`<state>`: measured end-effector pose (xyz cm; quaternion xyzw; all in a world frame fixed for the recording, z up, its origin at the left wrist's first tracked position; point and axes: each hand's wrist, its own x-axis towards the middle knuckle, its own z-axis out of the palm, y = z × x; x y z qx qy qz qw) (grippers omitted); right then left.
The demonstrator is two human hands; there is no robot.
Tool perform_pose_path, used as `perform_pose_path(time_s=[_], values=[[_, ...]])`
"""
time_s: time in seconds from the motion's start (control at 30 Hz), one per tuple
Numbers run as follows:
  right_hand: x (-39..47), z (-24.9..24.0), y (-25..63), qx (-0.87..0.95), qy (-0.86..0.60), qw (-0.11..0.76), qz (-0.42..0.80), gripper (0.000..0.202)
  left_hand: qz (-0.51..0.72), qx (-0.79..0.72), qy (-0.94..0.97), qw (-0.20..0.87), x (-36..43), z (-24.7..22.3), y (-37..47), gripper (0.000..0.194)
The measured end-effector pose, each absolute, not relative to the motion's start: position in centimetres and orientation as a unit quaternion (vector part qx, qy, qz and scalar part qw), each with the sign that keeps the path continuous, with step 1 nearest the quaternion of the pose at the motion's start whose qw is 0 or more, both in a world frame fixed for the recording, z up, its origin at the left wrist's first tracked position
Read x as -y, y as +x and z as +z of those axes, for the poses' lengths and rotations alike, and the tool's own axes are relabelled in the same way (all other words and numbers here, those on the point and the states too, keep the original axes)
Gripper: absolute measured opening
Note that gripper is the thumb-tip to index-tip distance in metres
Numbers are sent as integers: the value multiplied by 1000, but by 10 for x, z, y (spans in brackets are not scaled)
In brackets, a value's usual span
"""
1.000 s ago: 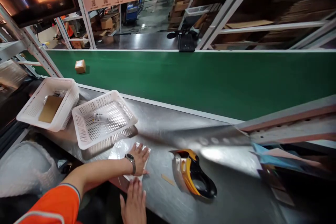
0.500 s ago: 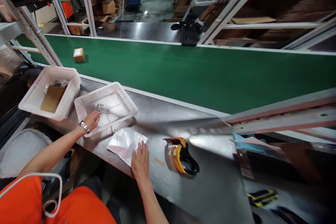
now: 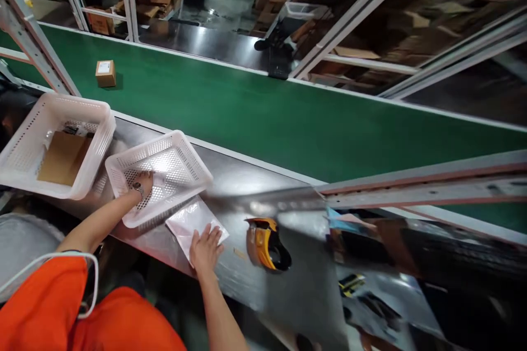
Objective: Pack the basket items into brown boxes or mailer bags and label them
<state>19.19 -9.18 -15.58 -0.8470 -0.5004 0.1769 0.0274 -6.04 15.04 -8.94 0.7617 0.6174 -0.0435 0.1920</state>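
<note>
My left hand (image 3: 144,183), with a metal watch on the wrist, is down inside a white perforated plastic basket (image 3: 194,160). Its closed fingers are at one end of a small clear packet (image 3: 158,180) with a pale label; the grip is partly hidden. My right hand (image 3: 206,249) lies flat, fingers spread, on a white plastic mailing bag (image 3: 190,219) in front of the basket. Right of that hand sits a yellow and black tape dispenser (image 3: 268,244), beside a small tan strip (image 3: 239,253) on the metal table.
Stacked white baskets (image 3: 105,120) at the left hold a brown cardboard piece (image 3: 66,158). Beyond the metal table (image 3: 308,285) runs a green conveyor belt (image 3: 230,109) carrying a small carton (image 3: 106,73). A metal frame post (image 3: 411,189) borders the table's right side.
My left hand has gone deeper into the basket with the small packet. My right hand stays on the mailing bag, its fingers now more spread. The view has shifted right.
</note>
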Motion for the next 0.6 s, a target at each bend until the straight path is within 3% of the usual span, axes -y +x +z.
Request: perform_pose_path(time_s=[0.17, 0.3, 0.37, 0.5, 0.6], values=[[90, -128, 199, 463, -857, 25, 225, 76, -37, -593, 777, 210, -153, -69, -68, 30], [98, -108, 229, 471, -839, 59, 268, 67, -19, -546, 807, 223, -168, -42, -81, 20], [103, -98, 242, 460, -824, 89, 318, 65, 12, -508, 832, 222, -163, -30, -79, 28], [118, -75, 247, 332, -807, 323, 367, 60, 159, -347, 898, 218, -100, -16, -50, 38], [140, -56, 233, 189, -684, 432, 557, 70, 226, -200, 927, 222, -28, -20, -17, 32]])
